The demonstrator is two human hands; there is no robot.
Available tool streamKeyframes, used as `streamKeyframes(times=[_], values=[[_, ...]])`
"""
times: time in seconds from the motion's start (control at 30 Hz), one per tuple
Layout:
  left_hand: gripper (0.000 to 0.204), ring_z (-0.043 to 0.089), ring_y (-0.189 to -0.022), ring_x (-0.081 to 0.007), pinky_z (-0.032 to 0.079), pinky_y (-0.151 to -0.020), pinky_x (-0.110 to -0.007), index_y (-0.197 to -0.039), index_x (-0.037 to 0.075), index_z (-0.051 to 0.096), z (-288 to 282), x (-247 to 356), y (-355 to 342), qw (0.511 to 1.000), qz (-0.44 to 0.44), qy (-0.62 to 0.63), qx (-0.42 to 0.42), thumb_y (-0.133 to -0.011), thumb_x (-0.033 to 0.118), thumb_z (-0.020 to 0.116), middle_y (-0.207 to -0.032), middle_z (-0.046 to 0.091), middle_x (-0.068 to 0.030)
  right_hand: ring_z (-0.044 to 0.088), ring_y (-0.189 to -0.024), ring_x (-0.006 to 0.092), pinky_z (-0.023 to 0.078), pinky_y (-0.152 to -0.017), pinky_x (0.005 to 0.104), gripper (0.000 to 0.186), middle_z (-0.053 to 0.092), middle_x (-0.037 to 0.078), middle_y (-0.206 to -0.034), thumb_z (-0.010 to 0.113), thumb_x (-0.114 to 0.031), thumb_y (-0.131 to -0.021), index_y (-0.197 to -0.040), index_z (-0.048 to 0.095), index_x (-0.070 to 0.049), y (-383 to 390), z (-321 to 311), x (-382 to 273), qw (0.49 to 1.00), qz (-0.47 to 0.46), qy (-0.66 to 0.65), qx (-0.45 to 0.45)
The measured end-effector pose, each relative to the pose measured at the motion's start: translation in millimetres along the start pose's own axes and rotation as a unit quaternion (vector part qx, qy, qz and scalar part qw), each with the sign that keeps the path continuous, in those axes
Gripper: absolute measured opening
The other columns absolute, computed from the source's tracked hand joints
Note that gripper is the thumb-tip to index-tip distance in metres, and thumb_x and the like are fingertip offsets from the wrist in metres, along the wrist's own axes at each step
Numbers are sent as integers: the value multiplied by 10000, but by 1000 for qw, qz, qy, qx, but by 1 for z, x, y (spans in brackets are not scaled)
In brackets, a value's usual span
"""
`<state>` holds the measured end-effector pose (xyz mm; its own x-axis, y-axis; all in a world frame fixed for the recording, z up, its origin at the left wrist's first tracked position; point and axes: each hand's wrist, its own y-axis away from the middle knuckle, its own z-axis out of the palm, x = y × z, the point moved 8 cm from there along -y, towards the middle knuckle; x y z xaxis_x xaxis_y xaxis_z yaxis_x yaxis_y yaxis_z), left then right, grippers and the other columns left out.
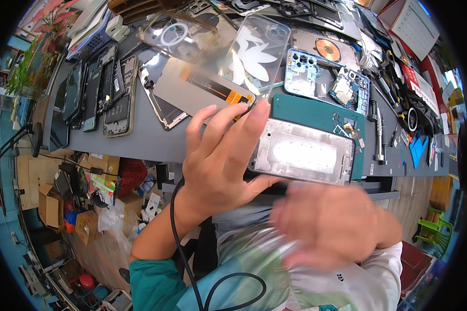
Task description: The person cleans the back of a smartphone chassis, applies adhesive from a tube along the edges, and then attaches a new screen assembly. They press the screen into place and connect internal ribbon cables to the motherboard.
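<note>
My left hand (218, 155) is closed on the left end of a silvery phone frame (303, 153), its thumb along the near edge. The frame shows a bright rectangular recess and is tilted over a green work mat (316, 110). Smeared by motion, my right hand (332, 223) is just below the frame, close to my body; its fingers cannot be made out. Beyond my left fingertips lies a phone screen panel (179, 88) with an orange flex cable, partly blurred. Small metal parts (347, 130) lie on the mat's right side.
Several opened phones (120, 98) lie at the left of the grey table (158, 145). A clear phone case (259, 49) and a blue phone frame with circuit boards (301, 72) are farther back. Screwdrivers (380, 135) lie at right. A black cable (175, 228) hangs beside my left forearm.
</note>
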<state>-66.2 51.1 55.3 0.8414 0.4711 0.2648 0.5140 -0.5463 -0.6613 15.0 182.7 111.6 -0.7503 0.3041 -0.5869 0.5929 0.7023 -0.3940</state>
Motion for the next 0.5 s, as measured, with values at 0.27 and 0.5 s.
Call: streamKeyframes(times=[0.27, 0.5], values=[[1208, 605, -1314, -324, 345, -1164, -529, -1601, -28, 311, 3, 2, -6, 999, 3, -12, -46, -725, 513, 943, -1392, 730, -146, 726, -1178, 348, 573, -1064, 520, 490, 706, 249, -1296, 745, -240, -977, -1331, 675, 91, 25, 30, -27, 984, -130, -98, -69], [812, 602, -1326, -345, 352, -1163, -522, -1468, 45, 602, 6, 0, -1, 1000, 1, -15, 8, -924, 638, 710, -1438, 702, -110, 609, -1362, 409, 483, -1166, 554, 634, 615, 260, -1464, 708, -340, -985, -1454, 590, 71, 21, 5, 19, 977, 77, 199, 20]])
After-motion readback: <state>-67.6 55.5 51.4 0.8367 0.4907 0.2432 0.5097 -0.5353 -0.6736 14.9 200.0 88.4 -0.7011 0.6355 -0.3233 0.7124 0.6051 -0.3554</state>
